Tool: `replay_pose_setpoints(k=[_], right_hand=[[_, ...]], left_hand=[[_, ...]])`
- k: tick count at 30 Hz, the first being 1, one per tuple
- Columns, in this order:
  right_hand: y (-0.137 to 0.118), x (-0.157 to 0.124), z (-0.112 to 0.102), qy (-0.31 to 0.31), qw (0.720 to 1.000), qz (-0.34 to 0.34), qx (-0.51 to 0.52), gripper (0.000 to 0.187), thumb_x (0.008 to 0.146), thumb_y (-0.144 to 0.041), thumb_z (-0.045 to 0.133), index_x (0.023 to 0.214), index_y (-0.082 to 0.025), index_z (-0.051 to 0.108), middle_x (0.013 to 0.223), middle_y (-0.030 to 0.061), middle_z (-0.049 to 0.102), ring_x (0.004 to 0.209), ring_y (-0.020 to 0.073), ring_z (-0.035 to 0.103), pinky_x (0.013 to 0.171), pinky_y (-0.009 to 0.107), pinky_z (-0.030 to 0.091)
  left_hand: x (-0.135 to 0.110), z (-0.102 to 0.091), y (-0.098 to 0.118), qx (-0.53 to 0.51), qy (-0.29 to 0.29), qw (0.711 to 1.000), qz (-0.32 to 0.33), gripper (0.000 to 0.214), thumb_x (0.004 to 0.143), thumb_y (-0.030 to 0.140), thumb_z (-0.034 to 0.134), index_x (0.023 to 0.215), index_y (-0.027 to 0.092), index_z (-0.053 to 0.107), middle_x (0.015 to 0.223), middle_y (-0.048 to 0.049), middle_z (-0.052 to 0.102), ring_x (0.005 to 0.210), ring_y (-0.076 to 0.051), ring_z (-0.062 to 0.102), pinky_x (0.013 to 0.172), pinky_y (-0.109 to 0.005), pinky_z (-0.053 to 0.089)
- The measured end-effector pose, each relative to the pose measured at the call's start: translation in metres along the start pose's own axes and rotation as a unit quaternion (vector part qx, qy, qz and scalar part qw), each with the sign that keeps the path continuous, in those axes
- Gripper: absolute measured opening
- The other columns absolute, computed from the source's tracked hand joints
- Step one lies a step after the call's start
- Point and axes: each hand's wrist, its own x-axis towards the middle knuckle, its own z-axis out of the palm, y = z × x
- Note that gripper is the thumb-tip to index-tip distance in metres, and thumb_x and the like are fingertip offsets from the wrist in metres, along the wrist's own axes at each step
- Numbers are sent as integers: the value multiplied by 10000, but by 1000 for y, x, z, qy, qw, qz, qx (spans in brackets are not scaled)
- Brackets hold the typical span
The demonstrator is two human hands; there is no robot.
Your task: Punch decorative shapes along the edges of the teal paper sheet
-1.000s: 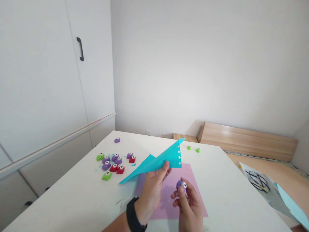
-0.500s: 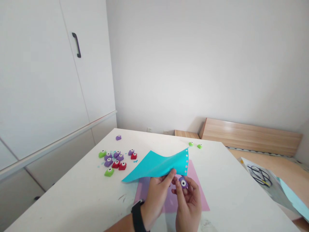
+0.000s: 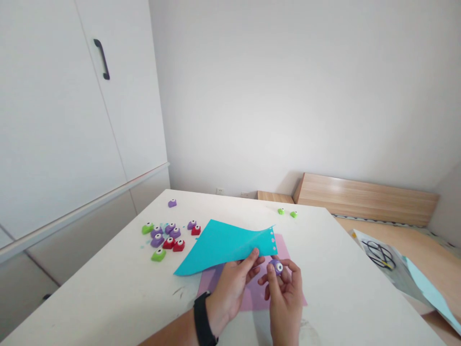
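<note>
My left hand (image 3: 234,281), with a black band on its wrist, pinches the lower edge of a turquoise paper sheet (image 3: 219,242), thumb on top. Small shapes are punched along the sheet's right edge. My right hand (image 3: 286,286) is closed around a small purple craft punch (image 3: 276,266) with a white top bearing a dark star. The punch is apart from the paper, just right of its punched edge. Beneath both hands lies a pink sheet (image 3: 284,247) on the white table (image 3: 118,293), partly covered by the turquoise one.
On the left of the table stand several purple punches (image 3: 157,240), red punches (image 3: 179,245) and green punches (image 3: 158,254), with turquoise paper bits among them. One purple punch (image 3: 172,203) is farther back. Two green punches (image 3: 281,211) sit at the back right.
My right hand has drawn the purple punch slightly away from the paper's edge. The turquoise sheet has lowered and lies flatter. The view has shifted a little.
</note>
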Motion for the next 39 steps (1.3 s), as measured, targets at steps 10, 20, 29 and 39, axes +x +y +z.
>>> replay_pose_setpoints(k=[10,20,29,39], right_hand=[[4,3,-8,13,1000,-5,-10,397,814,-384,733,1085,-235,485,933,15,645,683,167,671,504,250,529],[-3,3,-2,25,1000,-5,0,424,798,-391,743,1084,-240,469,958,23,668,656,161,679,577,285,564],[-3,4,-1,34,999,-9,9,430,793,-382,748,1077,-240,458,1122,81,650,733,185,695,569,285,569],[-5,4,0,43,999,-19,7,442,786,-386,752,1079,-227,462,1107,99,658,672,170,687,562,295,576]], left_hand=[[-3,-1,-6,30,-22,999,22,317,757,370,804,899,91,751,966,-170,765,894,-254,712,834,-373,565],[-6,0,0,42,-7,998,36,338,745,414,803,901,115,778,1015,-165,766,941,-270,718,844,-354,559],[-8,2,4,53,5,997,50,362,728,412,814,939,122,766,985,-157,772,938,-277,722,820,-350,562],[-8,1,4,47,-3,998,48,400,718,416,820,975,115,764,1019,-171,762,945,-288,720,834,-375,560]])
